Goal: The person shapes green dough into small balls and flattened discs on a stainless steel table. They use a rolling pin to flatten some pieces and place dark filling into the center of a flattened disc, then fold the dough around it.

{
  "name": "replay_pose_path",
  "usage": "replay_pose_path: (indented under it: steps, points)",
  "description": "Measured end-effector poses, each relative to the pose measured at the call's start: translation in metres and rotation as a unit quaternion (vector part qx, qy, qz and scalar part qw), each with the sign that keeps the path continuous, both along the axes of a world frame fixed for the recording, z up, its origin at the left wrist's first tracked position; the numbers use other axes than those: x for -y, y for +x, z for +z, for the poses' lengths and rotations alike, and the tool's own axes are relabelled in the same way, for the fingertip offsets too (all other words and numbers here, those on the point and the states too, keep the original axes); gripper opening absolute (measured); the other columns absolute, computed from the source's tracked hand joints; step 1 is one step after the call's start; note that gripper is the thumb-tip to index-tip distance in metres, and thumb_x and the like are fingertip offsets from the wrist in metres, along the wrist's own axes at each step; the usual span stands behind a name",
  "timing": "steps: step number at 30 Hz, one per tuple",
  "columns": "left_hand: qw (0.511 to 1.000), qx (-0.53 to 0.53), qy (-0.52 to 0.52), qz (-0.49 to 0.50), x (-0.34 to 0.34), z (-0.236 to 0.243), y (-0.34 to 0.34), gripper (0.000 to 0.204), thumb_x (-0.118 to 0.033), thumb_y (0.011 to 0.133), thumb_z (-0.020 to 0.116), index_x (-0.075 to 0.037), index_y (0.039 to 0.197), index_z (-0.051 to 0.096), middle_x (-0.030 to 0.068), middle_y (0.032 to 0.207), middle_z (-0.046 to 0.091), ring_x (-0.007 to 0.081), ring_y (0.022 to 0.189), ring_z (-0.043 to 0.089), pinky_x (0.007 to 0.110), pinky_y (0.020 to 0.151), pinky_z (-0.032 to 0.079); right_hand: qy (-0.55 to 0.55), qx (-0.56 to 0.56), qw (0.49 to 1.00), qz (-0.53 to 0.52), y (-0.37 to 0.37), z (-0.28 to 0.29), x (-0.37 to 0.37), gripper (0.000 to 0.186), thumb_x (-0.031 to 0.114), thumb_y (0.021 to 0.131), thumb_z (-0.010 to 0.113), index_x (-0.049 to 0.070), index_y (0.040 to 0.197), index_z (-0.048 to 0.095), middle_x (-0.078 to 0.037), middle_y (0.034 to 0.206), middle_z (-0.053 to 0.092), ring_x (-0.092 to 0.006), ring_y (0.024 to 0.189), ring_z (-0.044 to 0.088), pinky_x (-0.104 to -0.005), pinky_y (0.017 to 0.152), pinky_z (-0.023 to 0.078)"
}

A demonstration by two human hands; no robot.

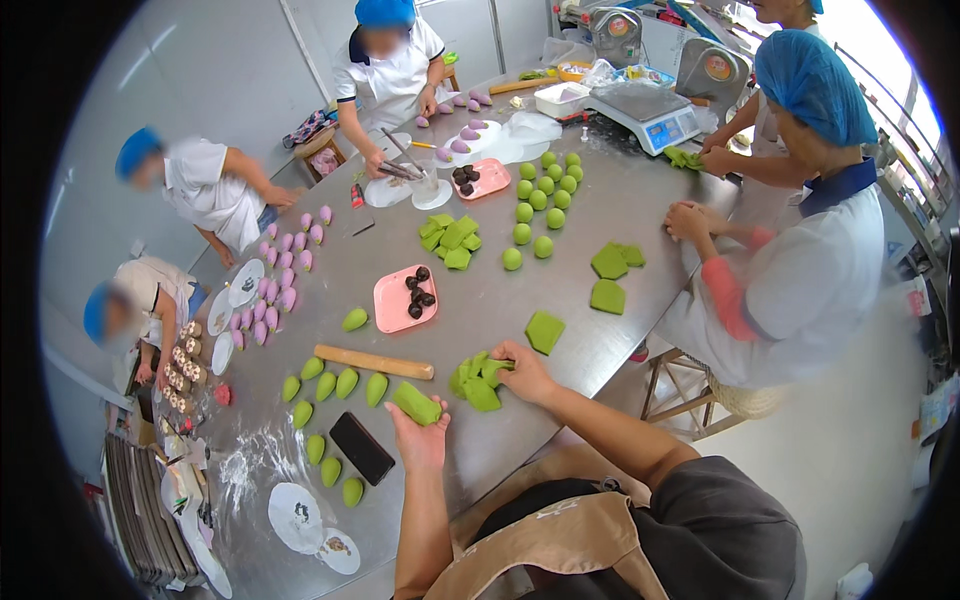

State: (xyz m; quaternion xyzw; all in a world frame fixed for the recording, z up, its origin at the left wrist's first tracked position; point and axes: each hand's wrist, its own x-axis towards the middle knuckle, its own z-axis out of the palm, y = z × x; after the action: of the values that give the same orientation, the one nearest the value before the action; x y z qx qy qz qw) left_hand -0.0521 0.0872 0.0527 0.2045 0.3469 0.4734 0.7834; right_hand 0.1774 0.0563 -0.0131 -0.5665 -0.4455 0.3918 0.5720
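Note:
A folded piece of green dough (414, 402) rests in my left hand (423, 442), with the fingers and thumb around it. To its right, my right hand (528, 373) pinches a green dough sheet (496, 368) at the edge of a small pile of cut green dough pieces (480, 393). Just beyond my left hand lies a wooden rolling pin (375, 362). Several green pointed dough shapes (347, 382) sit to the left, around a black phone (362, 448). A flat green sheet (544, 331) lies past my right hand.
A pink tray (387, 318) with dark filling balls (420, 290) stands ahead. Green balls (539, 200), more cut sheets (458, 236) and purple shapes (287, 298) spread over the metal table (480, 300). Co-workers stand around it; a scale (640, 112) sits far right.

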Motion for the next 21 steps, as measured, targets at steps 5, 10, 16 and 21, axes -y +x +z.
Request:
replay_pose_path:
  steps: [5, 10, 16, 21]
  points:
    - [0.992, -0.085, 0.038, -0.079, 0.022, -0.014, -0.009, 0.045, -0.053, 0.103, 0.037, -0.014, 0.119, 0.052, 0.0106, 0.101, 0.065, 0.0222, 0.088, 0.061, 0.032, 0.070, 0.047, 0.037, -0.134, 0.990, 0.037, -0.007, 0.016, -0.035, 0.026, -0.009, 0.077, 0.060, 0.002, 0.100, 0.057, 0.000, 0.091, 0.059, -0.0117, 0.086, 0.057, -0.0275, 0.080, 0.048]
    - [0.995, 0.008, 0.016, -0.103, 0.040, -0.009, -0.001, 0.041, -0.046, 0.105, 0.035, -0.014, 0.126, 0.051, 0.0084, 0.100, 0.063, 0.0187, 0.089, 0.058, 0.032, 0.076, 0.045, -0.008, 0.184, 0.982, -0.050, 0.003, 0.007, -0.040, 0.023, -0.001, 0.080, 0.064, 0.002, 0.102, 0.058, -0.009, 0.093, 0.061, -0.0203, 0.085, 0.059, -0.0334, 0.080, 0.049]
    - [0.999, 0.013, -0.002, -0.053, 0.043, -0.030, 0.000, 0.033, -0.025, 0.103, 0.045, -0.011, 0.132, 0.051, 0.0070, 0.104, 0.060, 0.0163, 0.098, 0.054, 0.034, 0.087, 0.045, 0.124, 0.374, 0.908, -0.143, -0.024, 0.047, -0.005, 0.022, 0.013, 0.085, 0.067, 0.002, 0.103, 0.060, -0.018, 0.101, 0.061, -0.0324, 0.087, 0.060, -0.0416, 0.077, 0.049]
    - [0.987, -0.112, 0.082, -0.083, 0.049, -0.040, 0.002, 0.028, -0.008, 0.098, 0.051, -0.002, 0.126, 0.053, 0.0070, 0.107, 0.062, 0.0165, 0.100, 0.057, 0.035, 0.089, 0.046, -0.026, -0.005, 0.992, 0.125, -0.066, -0.003, 0.020, 0.028, 0.026, 0.094, 0.062, -0.001, 0.097, 0.063, -0.012, 0.079, 0.062, -0.0192, 0.072, 0.058, -0.0370, 0.066, 0.048]
